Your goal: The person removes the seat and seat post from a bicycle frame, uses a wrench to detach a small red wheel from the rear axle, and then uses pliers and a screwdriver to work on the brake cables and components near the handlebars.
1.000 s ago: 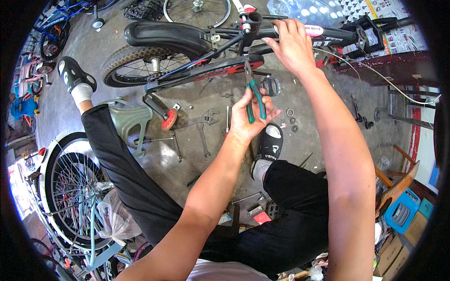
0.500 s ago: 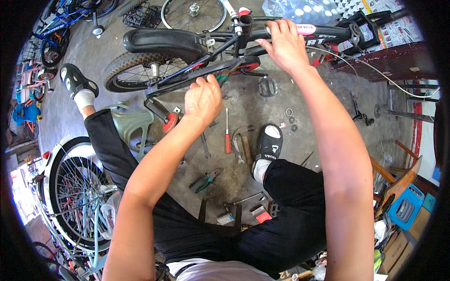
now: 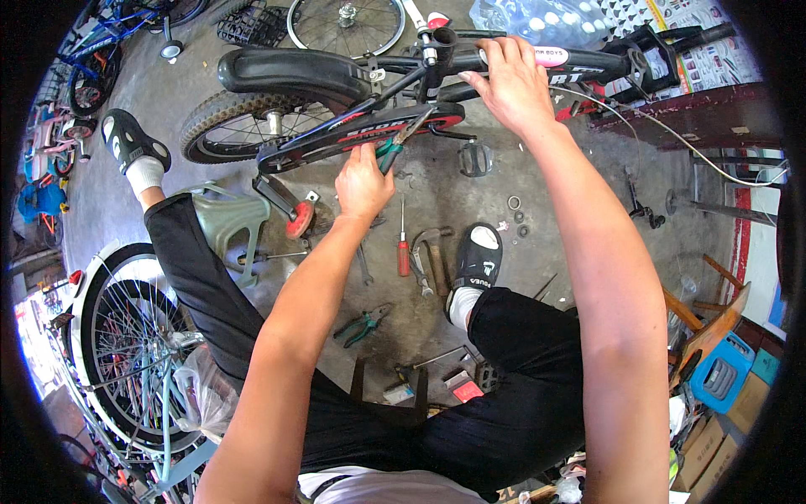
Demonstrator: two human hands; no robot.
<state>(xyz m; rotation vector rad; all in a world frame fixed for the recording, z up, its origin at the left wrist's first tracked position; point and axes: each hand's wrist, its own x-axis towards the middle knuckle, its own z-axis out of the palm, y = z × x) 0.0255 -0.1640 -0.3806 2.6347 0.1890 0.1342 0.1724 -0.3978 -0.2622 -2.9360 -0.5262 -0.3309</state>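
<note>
A black child's bicycle [image 3: 588,60] lies across the far side of the view. My left hand [image 3: 364,185] is closed around the green handles of long-nosed pliers [image 3: 393,149]. Their jaws point up and to the right, over the black-and-red chain guard [image 3: 336,139]; whether the tips touch anything there, I cannot tell. Gripping the bicycle's frame from above, my right hand [image 3: 514,88] sits just right of the open seat tube [image 3: 444,39]. Left of it are the black mudguard [image 3: 290,71] and the knobbly rear tyre [image 3: 197,130].
Between my feet lie a red-handled screwdriver [image 3: 404,259], a hammer [image 3: 437,260], a second pair of pliers [image 3: 363,326] and small rings [image 3: 515,203]. A green plastic stool [image 3: 239,218] stands by my left leg. Another bicycle's wheel [image 3: 126,344] is at left, bottles [image 3: 546,18] at the back.
My left hand has turned and drawn slightly nearer, so the pliers and the chain guard's lettering show more fully. My right hand keeps its place on the frame.
</note>
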